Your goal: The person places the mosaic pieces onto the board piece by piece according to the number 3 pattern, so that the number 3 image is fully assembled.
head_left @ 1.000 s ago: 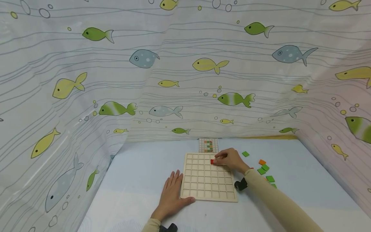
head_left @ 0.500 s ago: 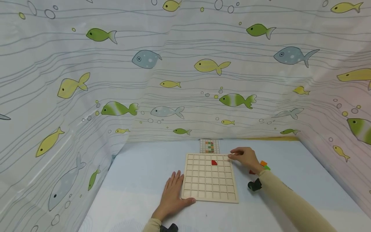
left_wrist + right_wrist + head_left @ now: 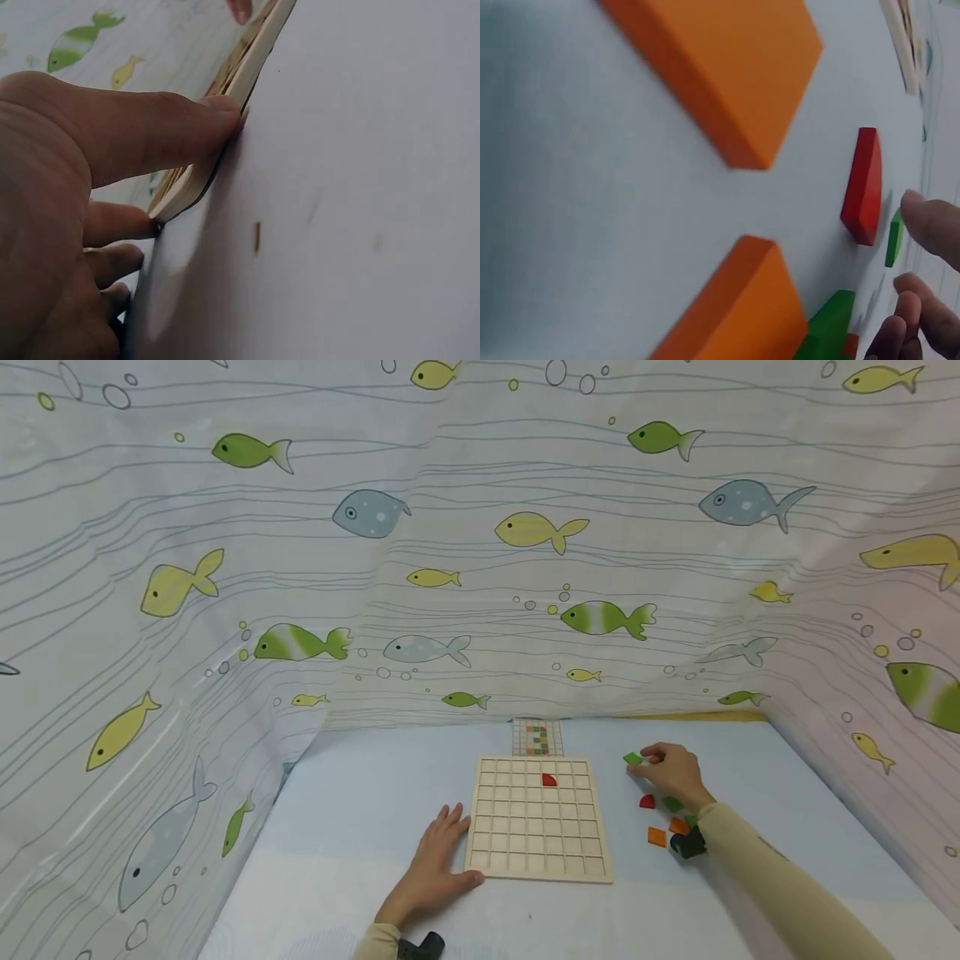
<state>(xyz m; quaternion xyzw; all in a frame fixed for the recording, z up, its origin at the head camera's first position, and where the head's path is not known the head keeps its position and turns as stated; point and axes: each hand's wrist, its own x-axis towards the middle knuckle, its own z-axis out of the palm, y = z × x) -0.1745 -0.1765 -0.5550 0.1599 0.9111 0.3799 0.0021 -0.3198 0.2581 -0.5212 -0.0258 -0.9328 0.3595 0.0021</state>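
Note:
A square wooden grid board (image 3: 517, 818) lies on the table with a red quarter-round tile (image 3: 549, 780) in one of its upper cells. My left hand (image 3: 430, 868) rests at the board's lower left corner, thumb on the near edge and fingers spread by the left side; the left wrist view shows the thumb (image 3: 172, 131) against the rim. Right of the board, my right hand (image 3: 673, 774) reaches to a green tile (image 3: 632, 759). In the right wrist view its thumb and fingers stand apart near that green tile (image 3: 894, 238), not closed on it.
Beneath the right hand lie another red quarter-round tile (image 3: 647, 802), orange tiles (image 3: 657, 837) and green tiles (image 3: 672, 804). Behind the board is a small card (image 3: 525, 739) with a coloured grid pattern. A fish-print sheet (image 3: 480, 552) walls the table.
My right hand has let go of the red tile in the board's cell and moved right to the green tile. The left hand stays by the board's corner, shifted slightly.

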